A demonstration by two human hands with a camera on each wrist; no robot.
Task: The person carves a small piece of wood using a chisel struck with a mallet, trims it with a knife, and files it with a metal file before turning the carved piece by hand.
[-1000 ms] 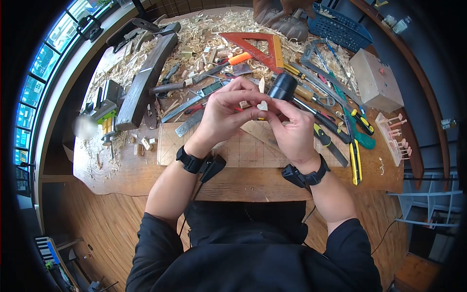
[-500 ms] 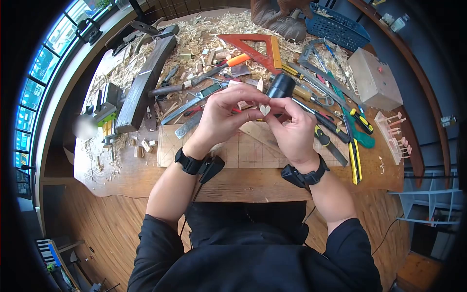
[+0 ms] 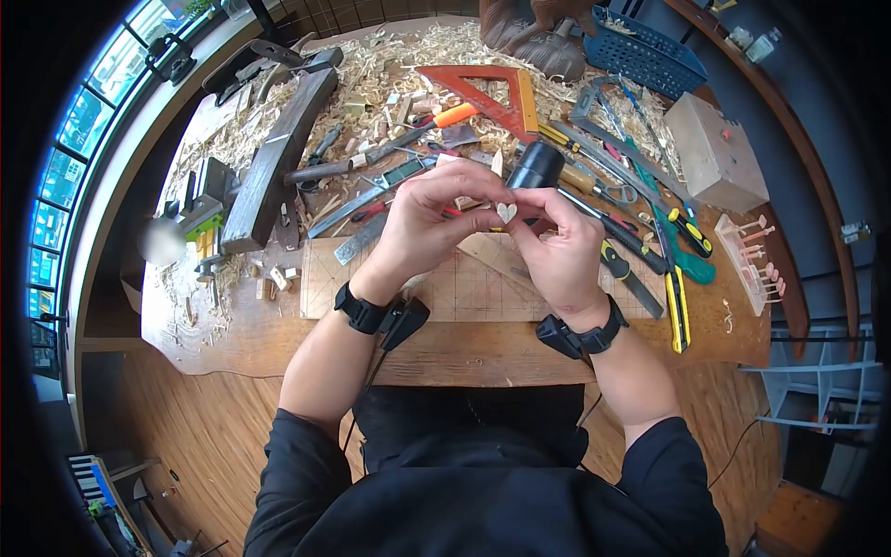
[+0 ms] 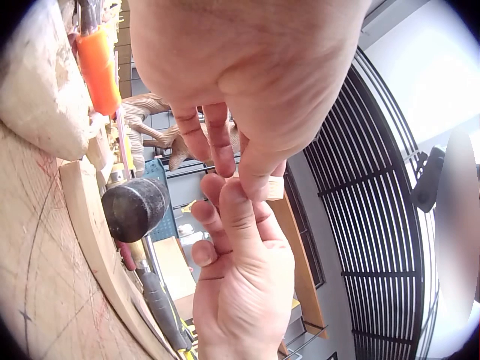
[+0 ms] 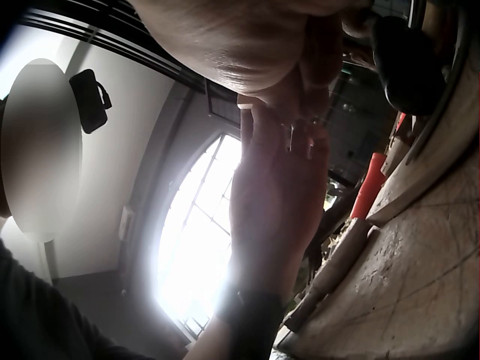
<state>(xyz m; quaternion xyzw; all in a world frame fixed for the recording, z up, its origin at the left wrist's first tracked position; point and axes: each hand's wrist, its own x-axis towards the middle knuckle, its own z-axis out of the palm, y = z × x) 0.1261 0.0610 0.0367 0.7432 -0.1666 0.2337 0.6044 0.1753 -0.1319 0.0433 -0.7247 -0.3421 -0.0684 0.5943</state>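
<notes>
A small pale wooden heart (image 3: 506, 213) is held up over the bench, its heart-shaped face toward the head camera. My left hand (image 3: 429, 220) pinches it from the left between thumb and fingers. From the other side my right hand (image 3: 562, 239) pinches it too, the fingertips of both hands meeting around it. In the left wrist view, an edge of the wooden heart (image 4: 276, 188) shows beside the touching fingertips. The right wrist view is dark, and the hands hide most of the piece there.
Below the hands lies a gridded board (image 3: 445, 288). A black mallet (image 3: 538, 165), a red-and-orange set square (image 3: 515, 97) and a yellow-black cutter (image 3: 679, 311) lie beyond and to the right. A dark wooden beam (image 3: 278, 158) stands left. Shavings (image 3: 390, 60) cover the back.
The wooden heart has turned so its face shows more fully to the head camera, and shifted slightly. Both hands keep their grip, nearly still over the last half second.
</notes>
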